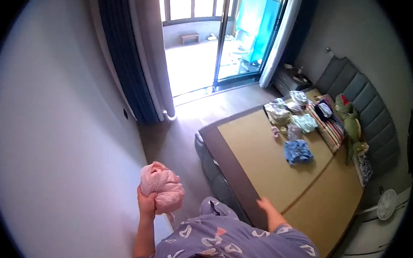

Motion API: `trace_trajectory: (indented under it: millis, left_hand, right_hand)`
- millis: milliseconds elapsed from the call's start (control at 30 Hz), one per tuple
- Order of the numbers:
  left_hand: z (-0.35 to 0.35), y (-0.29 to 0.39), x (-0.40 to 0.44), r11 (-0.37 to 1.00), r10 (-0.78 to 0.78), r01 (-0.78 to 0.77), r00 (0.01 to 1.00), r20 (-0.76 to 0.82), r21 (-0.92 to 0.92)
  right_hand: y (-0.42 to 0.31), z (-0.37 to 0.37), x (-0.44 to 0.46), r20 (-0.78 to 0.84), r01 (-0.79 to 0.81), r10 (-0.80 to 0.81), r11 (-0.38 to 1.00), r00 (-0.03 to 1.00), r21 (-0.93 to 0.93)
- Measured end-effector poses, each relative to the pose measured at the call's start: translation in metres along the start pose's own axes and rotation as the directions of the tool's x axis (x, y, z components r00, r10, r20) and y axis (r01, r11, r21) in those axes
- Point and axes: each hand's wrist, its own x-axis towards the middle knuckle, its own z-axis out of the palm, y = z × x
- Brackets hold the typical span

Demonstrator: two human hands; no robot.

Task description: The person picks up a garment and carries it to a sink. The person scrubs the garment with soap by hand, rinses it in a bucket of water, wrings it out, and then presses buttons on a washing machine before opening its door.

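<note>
My left hand point(146, 201) is closed around a bunched-up pink cloth point(163, 188), held up beside the white wall; what kind of garment or cover it is cannot be made out. Folds of the cloth hang over the fingers. My right hand point(265, 205) is over the near edge of the bed, with its fingers loosely stretched and nothing visible in them. Farther off on the bed's bare tan surface point(260, 154) lies a crumpled blue garment point(298, 152). Behind it are several small piles of clothes point(303, 123).
A striped folded cloth point(327, 127) and a green plush crocodile point(352, 126) lie by the grey headboard point(362, 89). A nightstand point(289, 79) stands beyond the bed. A white fan point(386, 204) is at the right. Floor point(193, 124) runs between wall and bed toward a glass sliding door point(242, 38).
</note>
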Motion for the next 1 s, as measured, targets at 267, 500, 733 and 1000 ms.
trace_trajectory:
  millis: [267, 500, 733, 1000]
  left_hand:
    - [0.119, 0.027, 0.265, 0.998, -0.036, 0.028, 0.987, 0.156, 0.054]
    - [0.213, 0.074, 0.451, 0.989, -0.07, 0.033, 0.963, 0.259, 0.144]
    - [0.316, 0.092, 0.681, 0.992, -0.053, 0.0, 0.903, 0.427, 0.123]
    - [0.458, 0.126, 0.9, 0.982, -0.188, 0.132, 0.796, 0.575, 0.137]
  right_hand:
    - [0.035, -0.02, 0.061, 0.034, -0.576, 0.617, 0.752, 0.787, -0.321]
    - [-0.304, -0.047, 0.378, -0.171, -0.21, 0.191, 0.972, 0.967, -0.103]
    - [-0.805, -0.089, 0.527, -0.118, 0.699, -0.691, 0.713, 0.713, 0.048]
    - [-0.827, -0.09, 0.632, 0.062, 0.529, -0.527, 0.849, 0.847, -0.008]
